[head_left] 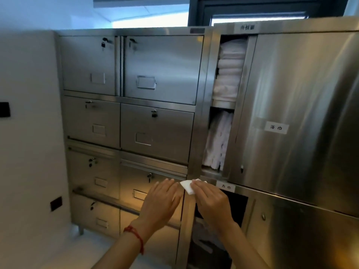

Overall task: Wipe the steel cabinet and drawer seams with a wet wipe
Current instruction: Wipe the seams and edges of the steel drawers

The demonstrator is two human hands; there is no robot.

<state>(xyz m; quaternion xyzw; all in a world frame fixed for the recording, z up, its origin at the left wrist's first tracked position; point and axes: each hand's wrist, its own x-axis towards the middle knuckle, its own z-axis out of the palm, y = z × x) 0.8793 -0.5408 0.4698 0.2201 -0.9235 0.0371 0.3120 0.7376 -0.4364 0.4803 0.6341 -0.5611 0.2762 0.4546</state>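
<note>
1. Two bare hands work at the brushed steel drawer cabinet (155, 133).
2. Right hand (210, 202) pinches a folded white wet wipe (187, 186) at its fingertips, against the vertical steel post.
3. Left hand (161, 200), just left of the wipe, lies flat with fingers relaxed on the drawer front (136, 183), grasping nothing.
4. Red string bracelet (136, 235) circles the left wrist.

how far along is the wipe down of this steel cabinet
Done: nothing can be told; no seam shows streaks or a wet trace. In hand: the right hand pinches the wet wipe at the vertical post beside a drawer, left hand open alongside. Left: apparently the other drawer seams.
</note>
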